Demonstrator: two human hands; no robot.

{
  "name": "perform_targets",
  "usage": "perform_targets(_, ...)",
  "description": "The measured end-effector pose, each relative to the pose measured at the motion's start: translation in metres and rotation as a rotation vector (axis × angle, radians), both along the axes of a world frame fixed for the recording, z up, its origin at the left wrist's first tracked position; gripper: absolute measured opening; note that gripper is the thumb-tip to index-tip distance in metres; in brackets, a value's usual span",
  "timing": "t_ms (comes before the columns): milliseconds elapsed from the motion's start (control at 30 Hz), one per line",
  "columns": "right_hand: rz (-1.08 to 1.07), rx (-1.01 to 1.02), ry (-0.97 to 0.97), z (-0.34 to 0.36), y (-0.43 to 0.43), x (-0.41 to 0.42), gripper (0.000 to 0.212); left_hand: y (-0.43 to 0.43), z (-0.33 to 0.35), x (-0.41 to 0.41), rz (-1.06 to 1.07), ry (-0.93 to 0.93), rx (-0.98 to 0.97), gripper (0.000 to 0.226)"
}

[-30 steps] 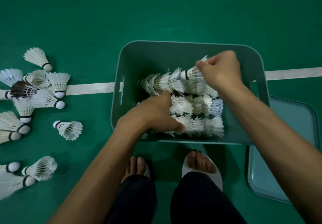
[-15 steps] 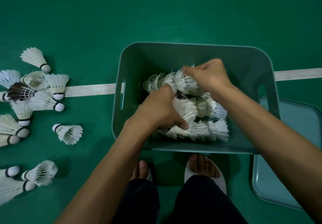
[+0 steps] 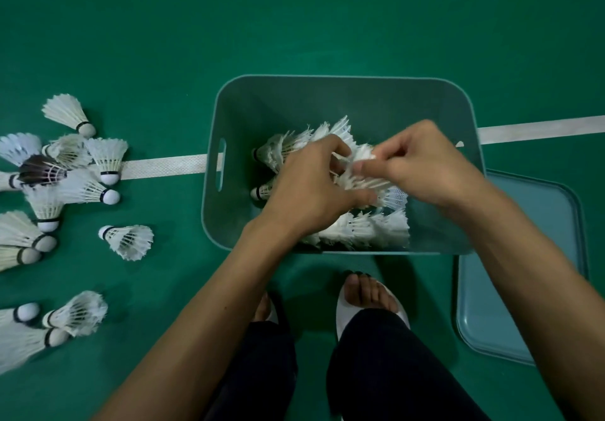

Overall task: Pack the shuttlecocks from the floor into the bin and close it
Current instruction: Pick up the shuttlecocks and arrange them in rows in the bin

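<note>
Now | left hand (image 3: 311,188), right hand (image 3: 422,165) grip shuttlecocks (image 3: 363,157) | inside bin (image 3: 294,109)

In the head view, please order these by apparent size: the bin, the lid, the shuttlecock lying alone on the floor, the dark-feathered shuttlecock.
1. bin
2. lid, partly hidden by the bin
3. lone shuttlecock and dark-feathered shuttlecock: they look alike; the dark one is partly covered, so not ranked.

Dim, even light; soft shadows; edges bowed, perhaps slightly blurred.

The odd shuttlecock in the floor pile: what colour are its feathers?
Blackish-brown; the dark shuttlecock shows in the head view.
</note>
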State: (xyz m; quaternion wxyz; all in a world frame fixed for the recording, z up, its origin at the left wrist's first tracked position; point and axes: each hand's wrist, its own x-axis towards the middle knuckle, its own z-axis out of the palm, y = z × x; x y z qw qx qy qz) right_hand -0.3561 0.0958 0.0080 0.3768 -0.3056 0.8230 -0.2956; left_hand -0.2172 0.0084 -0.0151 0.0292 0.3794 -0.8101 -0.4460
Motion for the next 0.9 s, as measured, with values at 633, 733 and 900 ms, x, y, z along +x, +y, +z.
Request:
perform_targets(633,-0.481,0.03,-0.194,-0.065,-0.062,-0.022,0.026,-0.074,-0.027,-0.008,0.284,-0.351,0.313,0.067)
perform_targets(733,-0.563,0.009,-0.326,-0.065,-0.061,-0.025,0.009,-0.066,-0.022,-0.005,0.431,-0.14,0.414,0.067)
perform_targets(900,-0.618,0.031,-0.363,-0.07,-0.063,-0.033,0.014,-0.049,-0.024,0.004,0.484,-0.034,0.087,0.053)
